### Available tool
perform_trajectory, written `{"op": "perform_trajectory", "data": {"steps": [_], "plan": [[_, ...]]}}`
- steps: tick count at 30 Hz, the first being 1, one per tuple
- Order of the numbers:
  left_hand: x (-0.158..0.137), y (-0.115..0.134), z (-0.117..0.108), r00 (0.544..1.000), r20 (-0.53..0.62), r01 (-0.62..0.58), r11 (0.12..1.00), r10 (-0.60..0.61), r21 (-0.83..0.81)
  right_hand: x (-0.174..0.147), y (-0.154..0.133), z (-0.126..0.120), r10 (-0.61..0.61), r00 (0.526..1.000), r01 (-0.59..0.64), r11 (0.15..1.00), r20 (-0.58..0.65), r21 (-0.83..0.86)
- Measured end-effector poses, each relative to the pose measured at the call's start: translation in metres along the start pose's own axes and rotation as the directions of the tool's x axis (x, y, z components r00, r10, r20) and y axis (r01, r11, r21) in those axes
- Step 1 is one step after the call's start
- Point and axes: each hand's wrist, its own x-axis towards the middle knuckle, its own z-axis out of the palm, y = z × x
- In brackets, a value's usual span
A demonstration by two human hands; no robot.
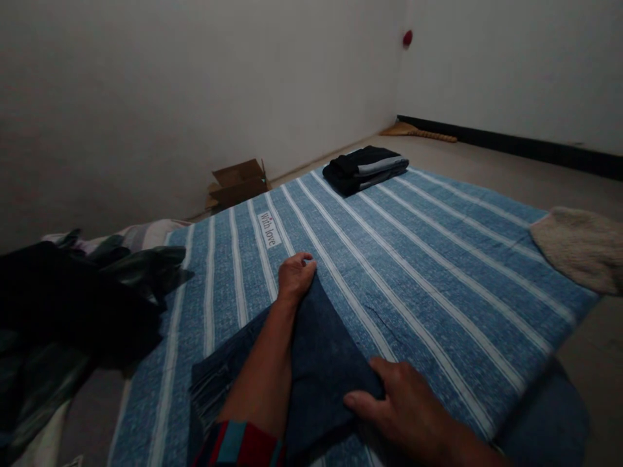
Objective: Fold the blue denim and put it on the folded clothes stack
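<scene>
Lying at six o'clock on the striped blue sheet (pixel 438 259), the dark denim garment (pixel 321 363) has its near end cut off. The left hand (pixel 296 275) pinches its far corner; the right hand (pixel 403 402) presses flat, grasping nothing. Folded dark clothes (pixel 365 168) sit at twelve o'clock; a murky clothes heap (pixel 73 311) lies at nine.

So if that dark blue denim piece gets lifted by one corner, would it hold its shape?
Probably not. The dark blue denim piece lies flat and creased under the left hand and right hand, so it would likely droop. It looks thick, so fairly heavy. On the striped sheet it should drag, not slide.
</scene>
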Motion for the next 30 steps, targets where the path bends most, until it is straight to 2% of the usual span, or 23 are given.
{"op": "perform_trajectory", "data": {"steps": [6, 12, 16, 18, 21, 24, 27, 30], "plan": [[-0.004, 0.009, 0.007, 1.000, -0.004, -0.005, 0.976, 0.007, 0.216, 0.000, 0.007, 0.003, -0.023, 0.999, 0.018, 0.994, -0.037, -0.107], [-0.007, 0.012, 0.009, 1.000, -0.022, -0.010, 0.947, 0.018, 0.322, 0.001, 0.005, 0.001, -0.040, 0.998, 0.035, 0.993, -0.045, -0.113], [-0.008, 0.029, -0.009, 0.997, -0.037, -0.044, 0.940, 0.060, 0.339, 0.002, 0.004, -0.002, -0.031, 0.999, 0.028, 0.997, -0.035, -0.078], [-0.014, 0.043, -0.026, 0.991, -0.009, -0.120, 0.931, 0.131, 0.345, 0.003, 0.005, -0.003, -0.039, 0.999, 0.037, 0.997, -0.026, -0.072], [-0.040, 0.060, -0.051, 0.957, 0.060, -0.289, 0.901, 0.285, 0.323, 0.004, 0.010, -0.002, -0.063, 0.998, 0.062, 0.996, -0.018, -0.063], [-0.087, 0.061, -0.067, 0.924, 0.142, -0.381, 0.883, 0.355, 0.274, 0.004, 0.013, -0.001, -0.079, 0.997, 0.077, 0.995, -0.025, -0.062], [-0.140, 0.046, -0.070, 0.909, 0.226, -0.399, 0.888, 0.350, 0.228, 0.003, 0.013, -0.001, -0.083, 0.996, 0.080, 0.994, -0.033, -0.079], [-0.181, 0.024, -0.065, 0.914, 0.287, -0.360, 0.898, 0.286, 0.253, 0.003, 0.013, -0.001, -0.086, 0.996, 0.084, 0.994, -0.025, -0.070]]}}
